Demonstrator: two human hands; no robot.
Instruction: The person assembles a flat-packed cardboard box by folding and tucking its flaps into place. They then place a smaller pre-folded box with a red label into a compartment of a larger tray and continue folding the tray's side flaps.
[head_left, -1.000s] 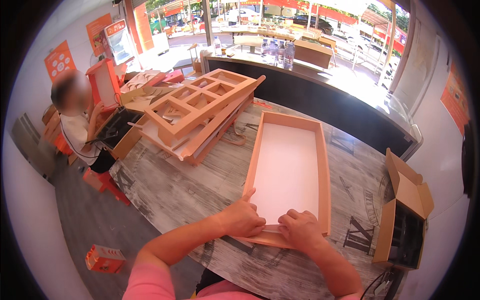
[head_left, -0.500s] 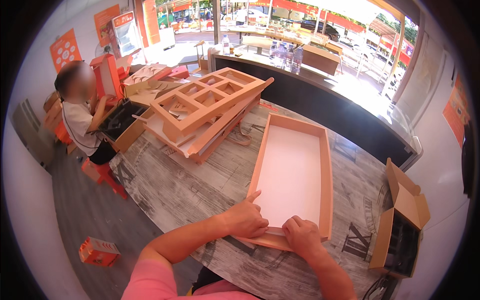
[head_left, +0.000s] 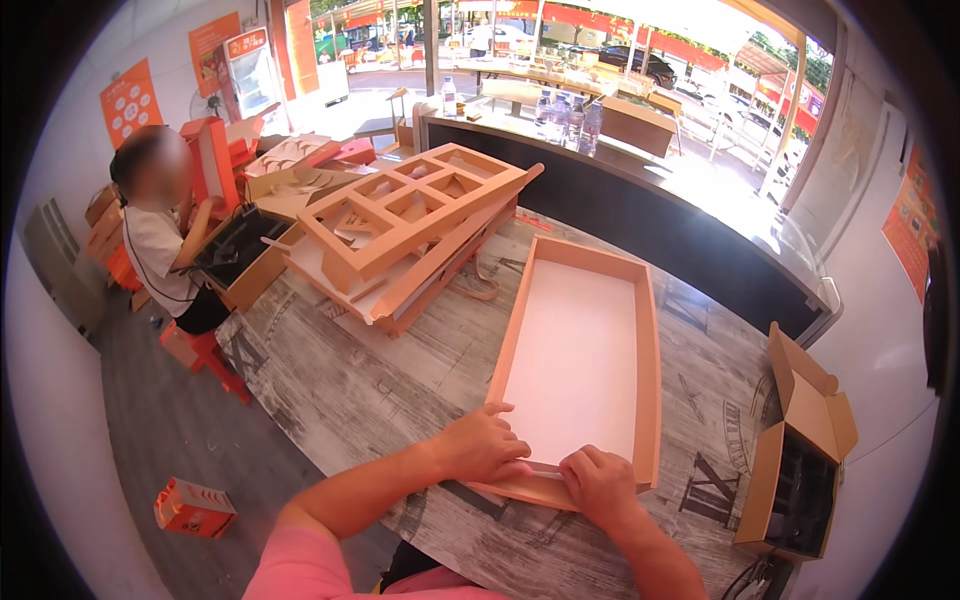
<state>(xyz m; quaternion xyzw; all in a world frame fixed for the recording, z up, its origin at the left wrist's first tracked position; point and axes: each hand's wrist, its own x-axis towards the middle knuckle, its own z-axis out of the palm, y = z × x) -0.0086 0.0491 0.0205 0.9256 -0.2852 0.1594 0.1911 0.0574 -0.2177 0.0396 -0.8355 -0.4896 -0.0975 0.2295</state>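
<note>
A shallow cardboard tray [head_left: 575,350] with a white inside and orange-brown walls lies lengthwise on the table before me. At its near left corner, my left hand [head_left: 482,447] is closed on the near wall, its thumb along the edge. My right hand [head_left: 602,482] pinches that same near wall further right, with the fingers bent over its top and the fingertips inside. Part of the near wall is covered by both hands.
On the wood-patterned table [head_left: 390,380] at the back left is a stack of compartmented cardboard trays [head_left: 430,215]. An open carton [head_left: 800,470] stands on the right. A person [head_left: 160,220] sits at the far left by a black-lined box [head_left: 245,245]. Bottles [head_left: 565,118] line the counter.
My left index finger, stretched along the side wall before, is now more bent. Both hands and the tray appear slightly lower in the view. The hands stay on the near wall.
</note>
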